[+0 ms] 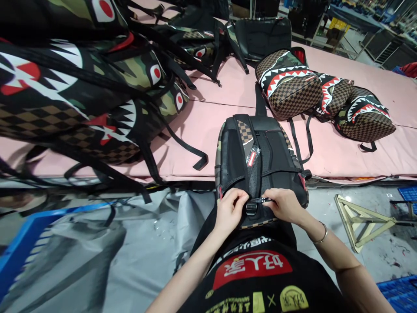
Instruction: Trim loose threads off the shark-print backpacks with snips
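Observation:
A black backpack (276,152) with checkered and camouflage trim lies back panel up, spanning the table's front edge and my lap. Near its lower end is a black strap buckle (251,208). My left hand (232,208), fingers pinched together, is just left of the buckle; what it grips is too small to make out. To the right of the buckle, my right hand (282,205) is closed on a black strap (260,200) with small white marks. A red and white tag (252,158) in clear plastic rests on the shoulder strap.
The pink table (208,126) holds a pile of shark-mouth backpacks (120,104) at left and several checkered bags (289,87) at right. Loose straps hang over its edge. Grey sheeting (146,243) covers a blue crate (26,234) at lower left. A cream metal frame (360,219) stands right.

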{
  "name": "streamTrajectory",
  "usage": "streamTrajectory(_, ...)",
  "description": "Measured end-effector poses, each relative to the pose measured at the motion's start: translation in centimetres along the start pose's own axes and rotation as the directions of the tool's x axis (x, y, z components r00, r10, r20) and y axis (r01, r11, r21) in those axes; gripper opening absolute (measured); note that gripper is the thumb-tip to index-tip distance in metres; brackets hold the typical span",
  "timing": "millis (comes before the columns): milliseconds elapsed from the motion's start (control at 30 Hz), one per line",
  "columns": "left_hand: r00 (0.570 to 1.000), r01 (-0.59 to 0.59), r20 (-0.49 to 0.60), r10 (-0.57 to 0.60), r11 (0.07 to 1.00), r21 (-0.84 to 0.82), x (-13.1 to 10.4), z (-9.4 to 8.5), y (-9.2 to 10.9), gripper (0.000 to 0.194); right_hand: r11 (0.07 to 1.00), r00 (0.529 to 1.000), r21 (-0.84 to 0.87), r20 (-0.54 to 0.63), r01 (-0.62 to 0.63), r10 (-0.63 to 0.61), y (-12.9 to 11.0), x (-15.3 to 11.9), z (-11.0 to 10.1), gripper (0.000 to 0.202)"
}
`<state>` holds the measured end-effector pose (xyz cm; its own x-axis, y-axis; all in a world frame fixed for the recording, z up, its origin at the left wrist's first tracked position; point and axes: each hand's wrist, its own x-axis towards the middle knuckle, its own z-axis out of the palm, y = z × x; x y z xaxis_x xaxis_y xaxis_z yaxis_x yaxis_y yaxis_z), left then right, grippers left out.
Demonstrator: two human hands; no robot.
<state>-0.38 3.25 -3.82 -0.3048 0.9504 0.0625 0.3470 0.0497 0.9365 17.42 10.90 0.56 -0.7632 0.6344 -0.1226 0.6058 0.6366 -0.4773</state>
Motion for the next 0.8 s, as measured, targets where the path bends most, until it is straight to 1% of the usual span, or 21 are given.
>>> streamTrajectory(67, 0.994, 0.075, -0.065, -0.084, 0.989, -0.124, 0.1, -0.6, -0.2, 0.034, 0.987, 0.998, 0.163, -0.055, -0.014, 0.024, 0.5, -0.4, 0.2, 0.008)
streamTrajectory(100, 0.992, 0.095, -0.07, -0.106, 0.985, -0.144, 0.2, -0.9, -0.1, 0.039, 0.965, 0.993, 0.262, -0.102, -0.024, 0.052, 0.8, -0.5, 0.4, 0.008)
streamTrajectory(133, 0.992, 0.102, -0.058, -0.109, 0.988, -0.117, 0.3, -1.1, 0.0, 0.043, 0.933, 0.984, 0.359, -0.152, -0.035, 0.095, 1.0, -0.6, 0.5, 0.01)
streamTrajectory(167, 0.994, 0.1, -0.028, -0.101, 0.994, -0.044, 0.3, -1.3, 0.3, 0.043, 0.894, 0.969, 0.445, -0.199, -0.046, 0.149, 1.2, -0.6, 0.6, 0.011)
streamTrajectory(233, 0.994, 0.077, 0.06, -0.09, 0.98, 0.184, 0.3, -1.2, 1.1, 0.035, 0.822, 0.935, 0.567, -0.256, -0.06, 0.245, 1.3, -0.4, 0.9, 0.014)
streamTrajectory(267, 0.991, 0.06, 0.099, -0.093, 0.953, 0.296, 0.2, -0.9, 1.5, 0.036, 0.795, 0.924, 0.603, -0.265, -0.064, 0.275, 1.3, -0.2, 1.1, 0.015)
streamTrajectory(333, 0.982, 0.034, 0.15, -0.112, 0.894, 0.447, -0.2, -0.3, 2.2, 0.049, 0.765, 0.915, 0.64, -0.263, -0.073, 0.307, 1.0, 0.1, 1.4, 0.017)
streamTrajectory(400, 0.976, 0.037, 0.167, -0.138, 0.864, 0.501, -0.7, 0.1, 2.5, 0.048, 0.756, 0.91, 0.65, -0.264, -0.076, 0.319, 0.7, 0.4, 1.6, 0.018)
streamTrajectory(467, 0.976, 0.076, 0.143, -0.164, 0.873, 0.481, -1.3, 0.0, 2.3, 0.042, 0.772, 0.899, 0.632, -0.297, -0.068, 0.322, 0.6, 0.6, 1.7, 0.018)
streamTrajectory(533, 0.977, 0.128, 0.109, -0.182, 0.914, 0.386, -1.8, -0.6, 1.9, 0.039, 0.824, 0.877, 0.565, -0.371, -0.047, 0.304, 0.7, 0.5, 1.8, 0.017)
streamTrajectory(567, 0.975, 0.158, 0.103, -0.196, 0.942, 0.296, -2.0, -1.1, 1.7, 0.037, 0.852, 0.864, 0.522, -0.413, -0.034, 0.287, 0.8, 0.5, 1.8, 0.016)
streamTrajectory(600, 0.969, 0.199, 0.115, -0.221, 0.964, 0.176, -2.1, -1.6, 1.6, 0.035, 0.873, 0.855, 0.487, -0.444, -0.02, 0.267, 0.8, 0.4, 1.8, 0.016)
streamTrajectory(633, 0.957, 0.252, 0.143, -0.253, 0.967, 0.031, -2.1, -2.0, 1.6, 0.033, 0.881, 0.853, 0.473, -0.458, -0.004, 0.249, 0.8, 0.4, 1.9, 0.016)
streamTrajectory(667, 0.94, 0.312, 0.183, -0.287, 0.942, -0.125, -2.0, -2.4, 1.6, 0.032, 0.876, 0.861, 0.482, -0.452, 0.014, 0.235, 0.8, 0.3, 1.9, 0.017)
streamTrajectory(700, 0.921, 0.373, 0.229, -0.316, 0.885, -0.278, -2.0, -2.8, 1.8, 0.033, 0.861, 0.872, 0.507, -0.436, 0.034, 0.223, 0.6, 0.3, 2.0, 0.018)
streamTrajectory(767, 0.885, 0.464, 0.308, -0.35, 0.717, -0.52, -1.7, -3.1, 2.2, 0.036, 0.835, 0.894, 0.545, -0.408, 0.073, 0.188, 0.2, 0.2, 2.3, 0.02)
streamTrajectory(800, 0.873, 0.488, 0.337, -0.353, 0.633, -0.601, -1.6, -3.2, 2.5, 0.038, 0.833, 0.898, 0.545, -0.408, 0.095, 0.165, 0.0, 0.2, 2.4, 0.021)
